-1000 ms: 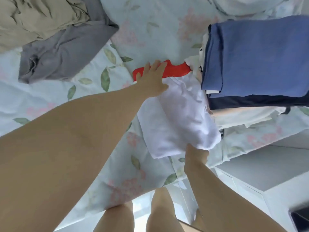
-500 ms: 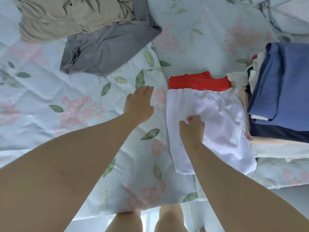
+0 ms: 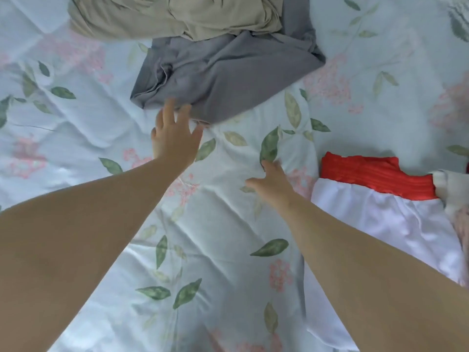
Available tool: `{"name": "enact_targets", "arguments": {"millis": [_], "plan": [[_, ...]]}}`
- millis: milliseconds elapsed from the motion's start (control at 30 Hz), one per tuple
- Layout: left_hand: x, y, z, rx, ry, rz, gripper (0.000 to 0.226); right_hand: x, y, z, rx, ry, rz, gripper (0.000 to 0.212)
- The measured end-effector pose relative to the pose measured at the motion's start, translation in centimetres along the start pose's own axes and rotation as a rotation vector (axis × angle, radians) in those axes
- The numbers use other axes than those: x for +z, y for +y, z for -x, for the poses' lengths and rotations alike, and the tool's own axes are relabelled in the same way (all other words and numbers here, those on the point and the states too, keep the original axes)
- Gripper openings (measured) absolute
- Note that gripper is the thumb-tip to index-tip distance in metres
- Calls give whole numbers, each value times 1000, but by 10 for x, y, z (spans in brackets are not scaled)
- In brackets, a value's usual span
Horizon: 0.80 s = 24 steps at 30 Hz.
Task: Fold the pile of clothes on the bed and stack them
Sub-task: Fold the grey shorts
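Here, left hand [image 3: 175,138] splays at crumpled, soft grey garment [image 3: 228,77]

I read the grey garment [image 3: 228,77] as a plain mid-grey with no print. Just beyond the grey garment lies a khaki-beige garment [image 3: 177,16], also plain. Under both, the bedspread [image 3: 215,224] is pale icy blue, printed with green and olive leaves and soft pink flower clusters. Well to the right of the grey garment I make out a glossy white garment [image 3: 380,224] with a bright red ribbed waistband [image 3: 375,179], and a cream cloth [image 3: 451,194] beside it.
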<state>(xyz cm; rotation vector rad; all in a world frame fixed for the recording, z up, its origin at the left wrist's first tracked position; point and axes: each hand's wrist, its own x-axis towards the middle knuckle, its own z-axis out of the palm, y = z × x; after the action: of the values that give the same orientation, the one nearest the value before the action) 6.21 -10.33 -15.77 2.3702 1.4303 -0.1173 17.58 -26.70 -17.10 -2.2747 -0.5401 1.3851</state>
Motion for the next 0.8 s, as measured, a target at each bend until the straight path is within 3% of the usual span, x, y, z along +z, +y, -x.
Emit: {"name": "enact_targets", "arguments": {"millis": [100, 233, 400, 567, 633, 700, 800], "plan": [[-4, -18, -32, -163, 71, 67, 55, 5, 3, -4, 46, -37, 66, 77], [-11, -35, -72, -278, -23, -17, 60, 9, 6, -6, 78, -59, 59, 83], [-26, -52, -100, -399, -36, -111, 33, 15, 5, -8, 94, -76, 118, 87], [-34, -59, -80, -108, -119, -22, 9, 15, 3, -7, 110, -64, 127, 86], [-34, -52, -52, 24, -164, 0, 19, 9, 2, -7, 94, -56, 69, 81], [-32, -42, -12, 169, -254, 16, 27, 0, -5, -1, 80, 1, -47, 65], [-17, -26, 53, 426, -474, 12, 22, -10, -20, 11, 123, 75, -370, 50]]}}
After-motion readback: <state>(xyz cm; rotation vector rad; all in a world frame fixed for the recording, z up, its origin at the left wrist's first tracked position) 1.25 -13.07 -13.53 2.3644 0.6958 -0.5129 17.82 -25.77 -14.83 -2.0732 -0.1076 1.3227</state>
